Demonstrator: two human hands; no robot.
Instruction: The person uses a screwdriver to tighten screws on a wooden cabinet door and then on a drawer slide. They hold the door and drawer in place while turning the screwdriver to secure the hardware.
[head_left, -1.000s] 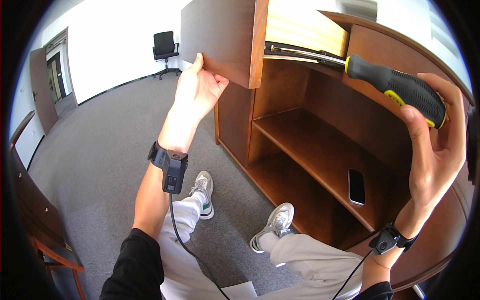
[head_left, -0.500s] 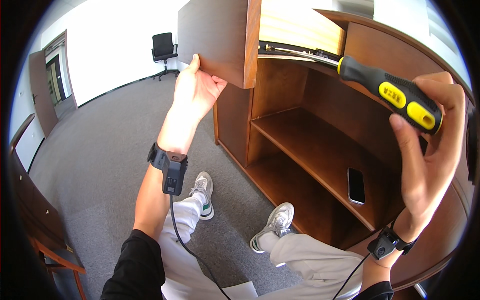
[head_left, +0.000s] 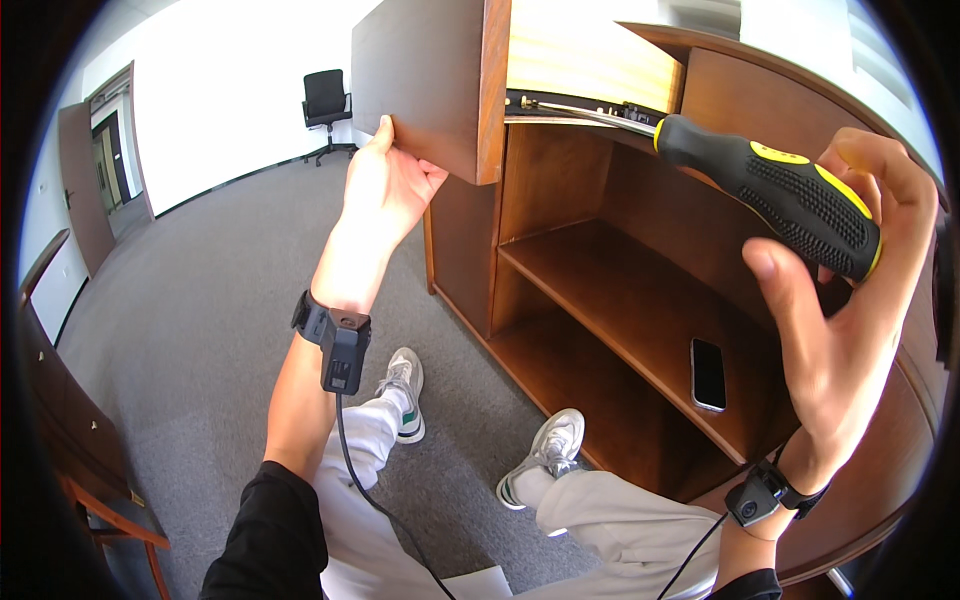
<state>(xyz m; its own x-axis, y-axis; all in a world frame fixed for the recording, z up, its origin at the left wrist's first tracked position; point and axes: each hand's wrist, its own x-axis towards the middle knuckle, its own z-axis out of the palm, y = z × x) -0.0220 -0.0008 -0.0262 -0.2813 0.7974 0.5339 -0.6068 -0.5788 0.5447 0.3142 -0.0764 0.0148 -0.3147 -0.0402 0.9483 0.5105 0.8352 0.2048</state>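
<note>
A pulled-out drawer has a dark brown front panel (head_left: 430, 85) and a pale wooden side (head_left: 590, 60). My left hand (head_left: 385, 190) grips the panel's lower edge, thumb on the face and fingers curled underneath. A screwdriver (head_left: 770, 185) with a black and yellow handle is in my right hand (head_left: 860, 300). My fingers are behind the handle's end, while the thumb stands off it. The long shaft points left along the black drawer slide (head_left: 610, 108), its tip at a small brass-coloured screw (head_left: 529, 103). Whether the tip sits in the screw head is too small to tell.
Below the drawer, the brown cabinet has an open shelf (head_left: 600, 260) with a phone (head_left: 708, 375) lying on it. A black office chair (head_left: 326, 105) stands by the far wall. Brown wooden furniture (head_left: 75, 400) is at the left. Cables run from both wrist straps.
The screwdriver handle has turned, so its dark ribbed side now faces me. My right thumb has come away from the handle. My left hand keeps its hold on the panel.
</note>
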